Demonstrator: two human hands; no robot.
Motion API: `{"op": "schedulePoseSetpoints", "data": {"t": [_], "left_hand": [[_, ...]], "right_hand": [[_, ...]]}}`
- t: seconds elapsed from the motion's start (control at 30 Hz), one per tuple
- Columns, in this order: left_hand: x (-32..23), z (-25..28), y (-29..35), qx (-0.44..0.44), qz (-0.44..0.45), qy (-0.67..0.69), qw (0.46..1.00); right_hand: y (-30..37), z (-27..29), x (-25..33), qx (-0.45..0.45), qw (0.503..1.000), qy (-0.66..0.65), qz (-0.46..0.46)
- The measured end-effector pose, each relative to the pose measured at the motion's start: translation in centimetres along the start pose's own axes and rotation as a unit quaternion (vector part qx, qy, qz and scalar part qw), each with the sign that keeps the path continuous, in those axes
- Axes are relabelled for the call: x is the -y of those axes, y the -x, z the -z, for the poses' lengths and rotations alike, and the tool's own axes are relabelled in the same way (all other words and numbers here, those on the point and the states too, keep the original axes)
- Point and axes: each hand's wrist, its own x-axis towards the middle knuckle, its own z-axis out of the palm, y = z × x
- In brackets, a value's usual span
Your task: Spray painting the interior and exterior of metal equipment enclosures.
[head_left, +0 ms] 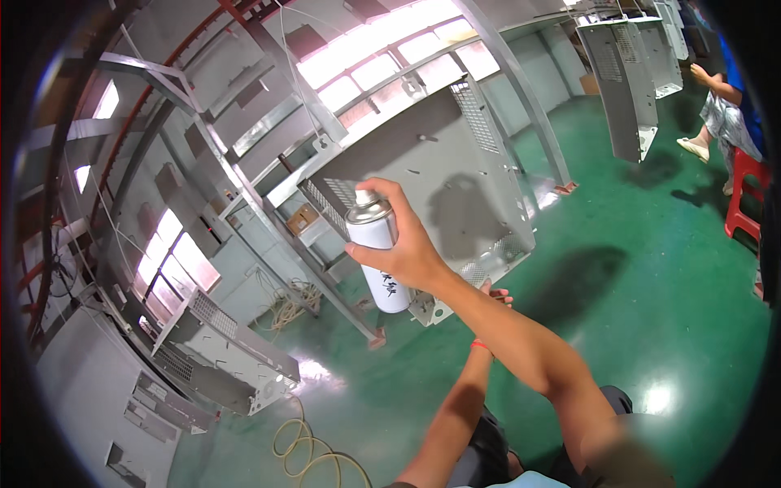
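— How is that right hand (pixel 411 256) gripping?

— Wrapped firmly around a spray can (pixel 376 248). The thumb comes across the near side, and the index finger (pixel 390 187) bends over the top, its tip at the white nozzle (pixel 364 196). Whether it presses down, I can't tell from where I stand. The other fingers are out of sight.

— And the left hand (pixel 498 294)?

— Mostly behind the right forearm (pixel 504 325), near the lower edge of that big grey metal housing (pixel 382 154). Only some fingertips show, so I can't say how it's closed or whether it touches anything. There's a red band (pixel 481 346) on that wrist.

— Where exactly is the can?

— Held up in front of the housing's lower left part, nozzle up, leaning a little so the base points down to the right. It's a slim cylinder, white-sided, with a shiny silver shoulder below the nozzle.

— Anything written on it?

— A few dark, brush-like characters run down the lower part of its white side; the hand covers some of that side.

— And the housing?

— Hanging from hooks above the green floor (pixel 667 325), perforated along its side walls, a dark shadow on its inner face.
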Motion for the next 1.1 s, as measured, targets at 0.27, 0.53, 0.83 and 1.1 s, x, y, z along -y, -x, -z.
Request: {"op": "schedulePoseSetpoints", "data": {"t": [0.27,0.53,0.83,1.1], "left_hand": [[-0.4,0.1,0.0,-0.041,0.005,0.004,0.999],[-0.5,1.2,0.2,-0.004,0.008,0.007,1.0],[3.5,7.3,-4.6,0.083,-0.069,0.018,0.994],[1.5,6.0,4.8,0.284,-0.024,-0.33,0.9]], "right_hand": [[-0.9,-0.3,-1.1,-0.016,1.0,0.004,-0.005],[-1.1,0.0,-2.5,0.004,0.997,0.047,0.057],[2.7,4.4,0.0,-0.019,1.0,0.02,-0.007],[12.5,18.5,3.8,0.048,0.978,0.171,-0.106]]}}
